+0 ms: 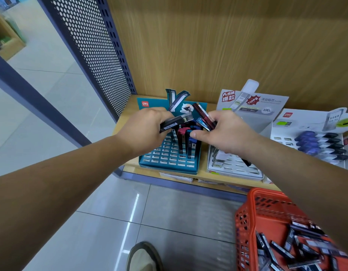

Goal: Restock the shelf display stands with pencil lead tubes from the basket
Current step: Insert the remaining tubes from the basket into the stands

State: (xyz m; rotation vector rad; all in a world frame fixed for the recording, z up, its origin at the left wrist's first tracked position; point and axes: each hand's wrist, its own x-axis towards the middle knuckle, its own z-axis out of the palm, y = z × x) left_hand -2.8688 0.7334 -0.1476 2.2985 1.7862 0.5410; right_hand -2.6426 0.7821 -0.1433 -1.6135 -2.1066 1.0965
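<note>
A teal display stand (169, 160) with many open slots is set on the shelf (202, 169). A few tubes (185, 138) with red, blue and black caps are stood up in it. One black tube (177, 121) is held over it in the left hand (147, 128), one dark red tube (203, 114) in the right hand (226, 132). In the red basket (253, 208) more tubes (298, 249) are heaped.

1. A wood-grain back panel (227, 45) rises behind the shelf (202, 165).
2. A perforated blue-grey metal side panel (98, 51) closes its left end.
3. Pale glossy floor tiles (91, 222) carry a bright streak of reflected light (132, 212).
4. Another wooden unit (8, 42) stands far left, blurred.
</note>
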